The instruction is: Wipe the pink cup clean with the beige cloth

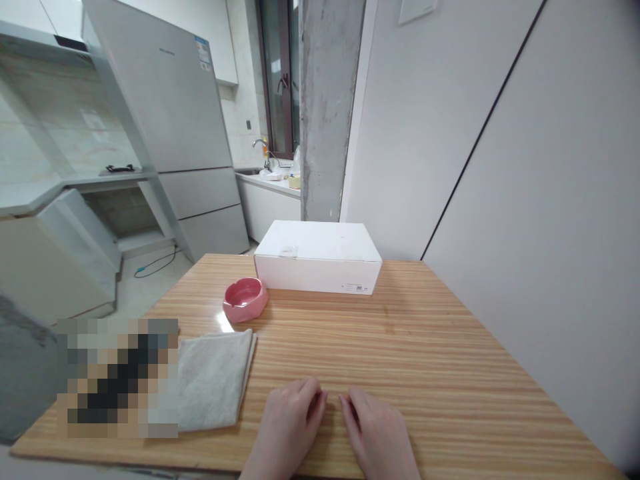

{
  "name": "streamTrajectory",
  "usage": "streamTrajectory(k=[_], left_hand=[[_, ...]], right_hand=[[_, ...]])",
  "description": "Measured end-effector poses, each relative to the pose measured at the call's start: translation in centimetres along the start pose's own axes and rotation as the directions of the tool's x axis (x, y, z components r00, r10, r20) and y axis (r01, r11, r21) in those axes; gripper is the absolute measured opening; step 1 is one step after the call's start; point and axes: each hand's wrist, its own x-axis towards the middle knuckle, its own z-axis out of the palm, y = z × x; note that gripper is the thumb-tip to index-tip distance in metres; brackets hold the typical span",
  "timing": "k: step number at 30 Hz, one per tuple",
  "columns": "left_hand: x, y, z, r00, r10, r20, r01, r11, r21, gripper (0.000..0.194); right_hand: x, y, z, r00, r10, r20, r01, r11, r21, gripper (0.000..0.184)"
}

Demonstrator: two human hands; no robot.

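Observation:
My left hand (287, 427) and my right hand (375, 430) rest side by side near the front of a striped wooden table (400, 347), fingers curled and holding nothing. The nearest object to them is a folded grey cloth (213, 380), lying to the left of my left hand without touching it. Beyond the cloth sits a pink ceramic ashtray (245, 300). A white cardboard box (317, 257) stands at the table's far edge, its lid shut.
A pixelated patch (117, 377) hides something at the table's left. A white wall runs along the right side. Behind the table stand a fridge (170, 100), a sink counter (267, 180) with a tap, and a concrete pillar (327, 100).

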Motion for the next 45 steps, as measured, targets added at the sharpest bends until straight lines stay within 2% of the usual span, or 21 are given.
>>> streamTrajectory(k=[8,34,37,40,41,43,44,45], left_hand=[[0.0,0.1,-0.1,1.000,-0.008,0.012,0.008,1.000,0.003,0.020],[0.0,0.1,0.1,1.000,-0.021,0.010,0.021,1.000,-0.018,0.020],[-0.1,0.7,-0.7,0.996,-0.063,0.060,0.069,0.992,-0.102,0.018],[0.7,0.0,-3.3,0.993,-0.050,0.108,0.081,0.950,-0.302,0.009],[1.3,-0.8,-4.5,0.997,-0.034,0.072,0.058,0.932,-0.357,0.009],[3.1,-3.6,-6.6,0.990,-0.054,-0.129,0.007,0.939,-0.345,0.028],[4.3,-5.5,-7.5,0.963,-0.092,-0.253,0.014,0.955,-0.295,0.040],[5.4,-7.5,-8.2,0.919,-0.146,-0.367,0.056,0.968,-0.246,0.054]], right_hand=[[-0.1,0.1,0.0,0.999,0.009,0.050,-0.010,1.000,0.021,0.047],[-0.1,0.1,0.1,0.999,0.014,0.035,-0.015,1.000,0.024,0.049],[-0.1,0.2,0.1,0.999,0.012,0.046,-0.013,1.000,0.021,0.048],[-0.2,0.3,0.2,0.999,0.009,0.051,-0.011,1.000,0.022,0.048],[-0.3,0.3,0.2,0.999,0.012,0.048,-0.013,1.000,0.021,0.047],[-0.3,0.3,0.3,0.999,0.017,0.040,-0.017,1.000,0.018,0.047],[-0.3,0.3,0.3,0.999,0.019,0.036,-0.019,1.000,0.018,0.047],[-0.3,0.3,0.3,0.999,0.020,0.033,-0.021,1.000,0.019,0.047]])
